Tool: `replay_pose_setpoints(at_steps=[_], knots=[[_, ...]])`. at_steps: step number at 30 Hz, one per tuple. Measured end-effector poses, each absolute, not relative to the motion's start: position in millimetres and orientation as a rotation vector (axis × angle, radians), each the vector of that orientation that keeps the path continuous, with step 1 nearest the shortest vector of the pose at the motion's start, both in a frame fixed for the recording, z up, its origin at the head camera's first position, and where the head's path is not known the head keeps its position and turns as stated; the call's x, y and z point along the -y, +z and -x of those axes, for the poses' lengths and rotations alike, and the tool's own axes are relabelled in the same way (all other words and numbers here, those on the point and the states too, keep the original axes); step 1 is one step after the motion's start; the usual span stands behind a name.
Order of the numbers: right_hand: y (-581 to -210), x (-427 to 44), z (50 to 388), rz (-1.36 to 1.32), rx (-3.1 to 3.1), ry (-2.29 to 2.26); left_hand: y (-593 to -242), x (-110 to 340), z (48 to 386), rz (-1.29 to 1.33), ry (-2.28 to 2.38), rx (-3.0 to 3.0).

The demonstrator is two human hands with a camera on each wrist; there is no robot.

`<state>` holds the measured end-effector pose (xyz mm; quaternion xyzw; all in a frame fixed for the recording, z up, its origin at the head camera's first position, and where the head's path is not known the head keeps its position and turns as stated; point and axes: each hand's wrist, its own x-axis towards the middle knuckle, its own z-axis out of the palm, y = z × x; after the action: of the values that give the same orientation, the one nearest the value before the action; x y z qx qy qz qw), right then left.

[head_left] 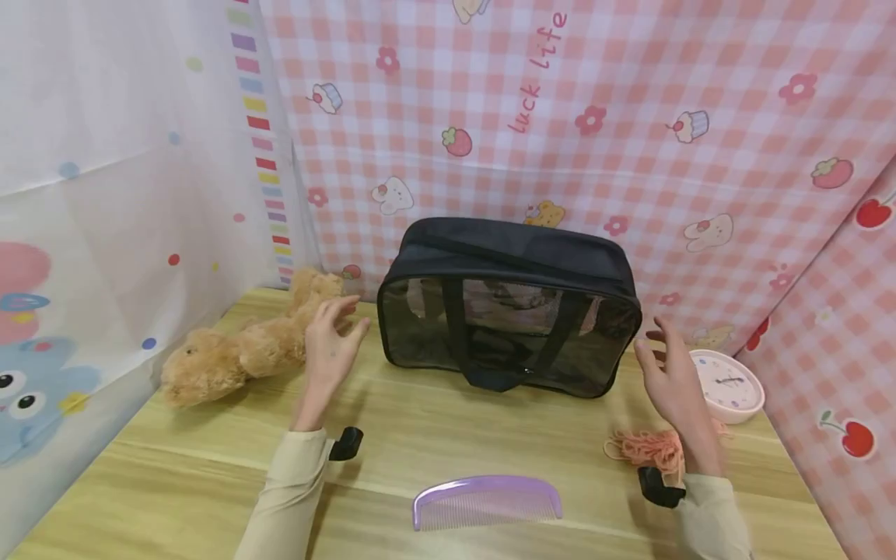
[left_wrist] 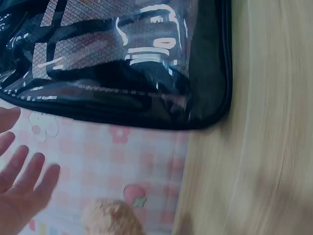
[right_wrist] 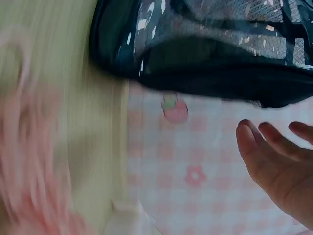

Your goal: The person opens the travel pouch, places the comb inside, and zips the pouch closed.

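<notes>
A pink gingham curtain (head_left: pixel 490 179) hangs behind a wood-grain bench (head_left: pixel 210 482), where a black bag (head_left: pixel 507 311) with a see-through front stands between two hands. The left hand (head_left: pixel 330 346) – fingers loosely parted, grasping nothing – is near a tan plush toy (head_left: pixel 262 350). The right hand (head_left: pixel 670 381), likewise relaxed and unloaded, is near a round clock (head_left: pixel 731 385) and pink yarn (head_left: pixel 644 449); a purple comb (head_left: pixel 486 496) lies in front.

High head view, forward and down; close wrist views; bag (head_left: pixel 509 309) in all.
</notes>
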<state>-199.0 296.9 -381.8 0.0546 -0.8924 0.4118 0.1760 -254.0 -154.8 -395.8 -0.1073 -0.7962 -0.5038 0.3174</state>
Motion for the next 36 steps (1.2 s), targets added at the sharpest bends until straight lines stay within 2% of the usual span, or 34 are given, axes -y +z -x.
replay_pose_setpoints(at_steps=[5,11,22,36], knots=[[-385.1,-292.5,214.2,-0.041,2.435,1.478,-392.7,145.5,258.1,0.306,-1.689,1.995],[-398.7,-289.2,225.1,-0.049,2.303,1.858,-373.5,134.8,242.9,0.302,-1.778,2.010],[-401.6,-283.8,237.7,0.322,1.962,2.001,-373.7,129.1,246.6,0.222,-1.785,1.981],[-406.8,-286.4,242.7,0.430,1.541,2.129,-374.8,126.3,247.7,0.215,-1.795,1.946]])
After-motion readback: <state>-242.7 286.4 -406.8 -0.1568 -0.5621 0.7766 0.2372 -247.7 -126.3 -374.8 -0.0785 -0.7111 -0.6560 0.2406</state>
